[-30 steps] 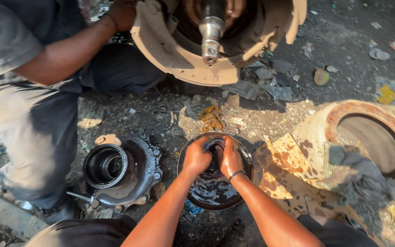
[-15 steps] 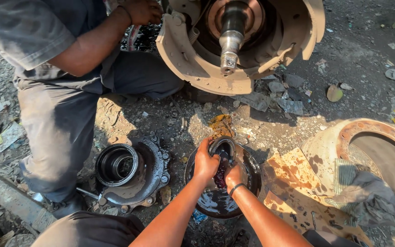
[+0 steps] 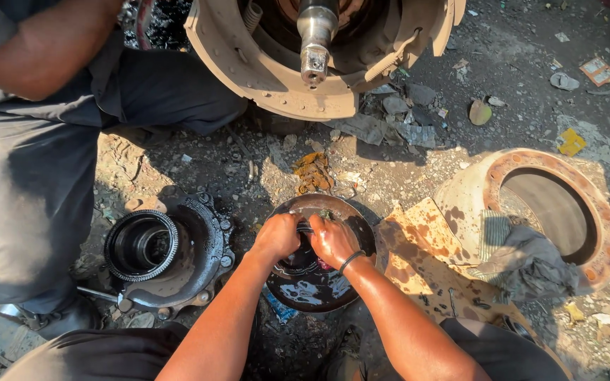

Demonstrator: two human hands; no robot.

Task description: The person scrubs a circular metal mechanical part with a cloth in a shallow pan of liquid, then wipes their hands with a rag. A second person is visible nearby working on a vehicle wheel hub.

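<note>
Pan: dark oily pan [image 3: 312, 289] on ground, unmoved.
Left hand [image 3: 277, 236]: grip still closed on small greasy part [image 3: 305, 229].
Right hand [image 3: 333, 240]: same part, gripped.
Change: camera has shifted; hands keep working.

I see an open-air roadside vehicle repair yard: bare dirt ground [image 3: 199, 159] strewn with litter, a stripped axle spindle [image 3: 315, 39] with brake shoes [image 3: 270, 77], a greasy wheel hub [image 3: 167, 250], a rusty brake drum [image 3: 552, 212], an oily rag [image 3: 531, 261].
</note>
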